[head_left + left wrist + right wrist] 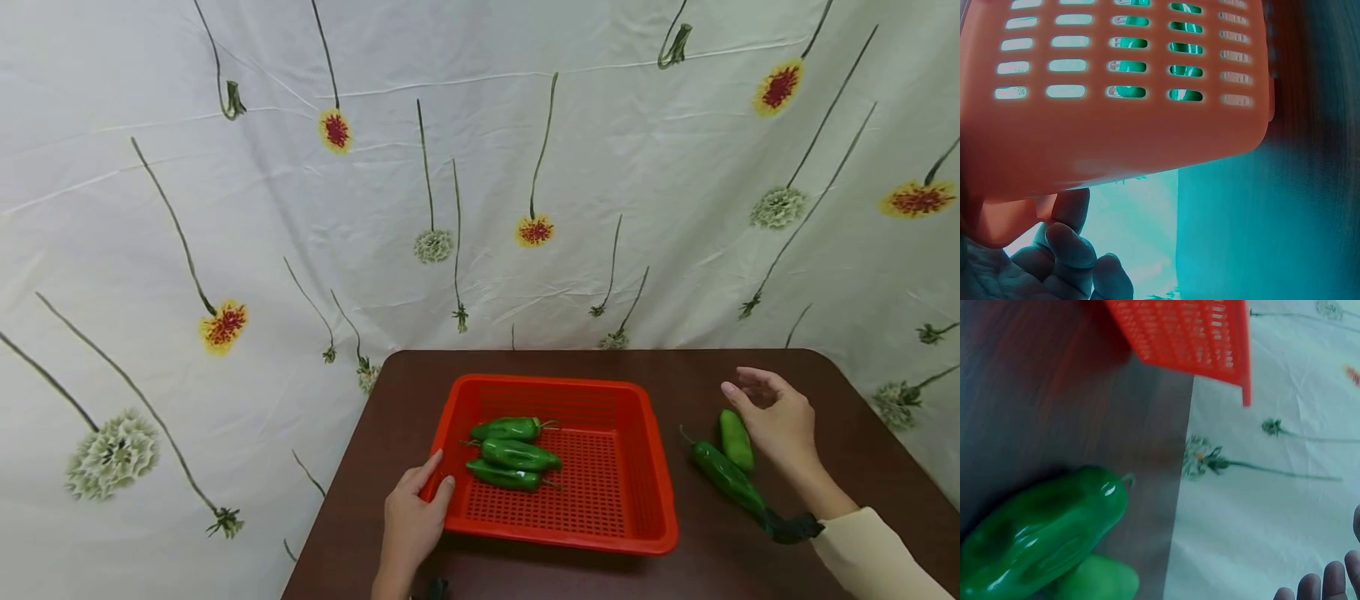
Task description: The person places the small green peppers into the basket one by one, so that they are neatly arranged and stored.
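A red plastic basket [577,541] with slotted walls sits on the table, tilted slightly in the head view. My left hand [415,517] grips its left rim, thumb on the inner side; the left wrist view shows fingers [1071,247] beneath the rim. Three green peppers [520,455] lie side by side in the basket's left half. Right of the basket, a dark green pepper [726,475] and a lighter green pepper [736,440] lie together on the table. Over them hovers my right hand [780,421], fingers loosely bent and holding nothing.
The dark brown table [600,363] has rounded far corners. Behind it hangs a pale cloth [480,192] printed with flowers. Dark bands circle both wrists; the right one [793,527] overlaps the near end of the dark pepper in the head view.
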A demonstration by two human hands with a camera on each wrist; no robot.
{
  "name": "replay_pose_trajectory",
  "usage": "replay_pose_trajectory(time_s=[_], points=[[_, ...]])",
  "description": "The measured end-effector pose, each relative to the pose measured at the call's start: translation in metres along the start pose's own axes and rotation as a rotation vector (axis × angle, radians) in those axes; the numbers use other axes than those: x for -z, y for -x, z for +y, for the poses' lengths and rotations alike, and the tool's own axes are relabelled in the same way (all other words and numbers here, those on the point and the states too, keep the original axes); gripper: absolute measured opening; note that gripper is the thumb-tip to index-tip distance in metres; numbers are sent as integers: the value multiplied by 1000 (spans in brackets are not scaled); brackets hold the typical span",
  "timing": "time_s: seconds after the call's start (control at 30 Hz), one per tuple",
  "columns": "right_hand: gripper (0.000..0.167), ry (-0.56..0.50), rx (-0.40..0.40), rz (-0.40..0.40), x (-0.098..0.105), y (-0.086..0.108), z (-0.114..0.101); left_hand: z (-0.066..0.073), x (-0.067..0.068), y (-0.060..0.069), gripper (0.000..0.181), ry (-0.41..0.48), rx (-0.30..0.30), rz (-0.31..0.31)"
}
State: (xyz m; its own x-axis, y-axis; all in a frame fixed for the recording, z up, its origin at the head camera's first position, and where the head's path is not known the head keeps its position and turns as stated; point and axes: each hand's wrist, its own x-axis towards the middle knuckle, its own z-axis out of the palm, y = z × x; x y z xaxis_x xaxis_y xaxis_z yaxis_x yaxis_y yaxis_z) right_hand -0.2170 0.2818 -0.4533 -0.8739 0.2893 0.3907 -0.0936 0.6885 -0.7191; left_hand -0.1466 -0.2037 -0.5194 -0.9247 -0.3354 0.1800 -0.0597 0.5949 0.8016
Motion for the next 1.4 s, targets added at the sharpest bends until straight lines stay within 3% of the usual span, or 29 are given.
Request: replay_pose_trajectory(time_s=[0.3,0.73,1.4], points=[[52,57,-63,-42,6,11,23,0,1,-1,45,12,6,-15],[67,136,-249,-123,-4,20,57,5,4,-1,45,13,8,-16],[78,221,-243,-235,-13,23,73,3,2,1,44,-5,0,-5]])
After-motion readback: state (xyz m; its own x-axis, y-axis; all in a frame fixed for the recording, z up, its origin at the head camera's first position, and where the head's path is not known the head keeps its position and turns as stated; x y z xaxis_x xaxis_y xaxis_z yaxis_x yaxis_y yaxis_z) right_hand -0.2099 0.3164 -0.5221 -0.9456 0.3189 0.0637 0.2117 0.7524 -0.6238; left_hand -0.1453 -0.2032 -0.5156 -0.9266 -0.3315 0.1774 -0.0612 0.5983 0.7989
